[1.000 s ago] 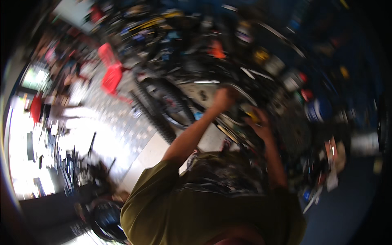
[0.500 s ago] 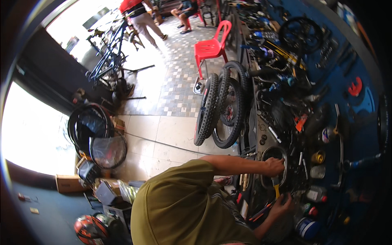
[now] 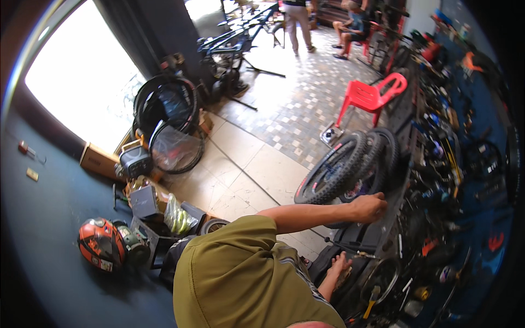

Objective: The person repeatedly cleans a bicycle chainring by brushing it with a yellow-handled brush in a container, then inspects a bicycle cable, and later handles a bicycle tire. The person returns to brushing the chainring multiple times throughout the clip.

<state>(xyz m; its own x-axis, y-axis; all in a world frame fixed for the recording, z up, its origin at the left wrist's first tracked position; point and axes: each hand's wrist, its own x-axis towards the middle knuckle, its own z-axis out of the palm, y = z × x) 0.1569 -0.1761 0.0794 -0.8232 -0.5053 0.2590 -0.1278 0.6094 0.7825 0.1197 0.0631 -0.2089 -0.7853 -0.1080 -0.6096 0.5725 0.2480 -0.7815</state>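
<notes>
My left hand (image 3: 369,208), on an outstretched arm, is closed in a fist above the dark edge of the workbench, close to the knobbly bicycle tires (image 3: 333,169). Whatever is inside the fist, if anything, is hidden. Lower down, my right hand (image 3: 340,264) has its fingers spread, near my body and the bench front. Beside it on the bench sits an oval basin (image 3: 397,271) with a pale rim. A brush with a yellow handle (image 3: 371,307) rests at the basin's near side, apart from both hands.
Tools and bottles crowd the workbench along the blue wall at right. A red plastic chair (image 3: 365,96) stands beyond the tires. Bare wheels (image 3: 167,109), boxes and an orange helmet (image 3: 101,244) are at left. A bike frame (image 3: 235,44) and two people are at the back.
The view has swung, shifting the scene. Both hands have moved away from the basin, the left toward the tires and the right toward my body. The yellow-handled brush stays at the basin.
</notes>
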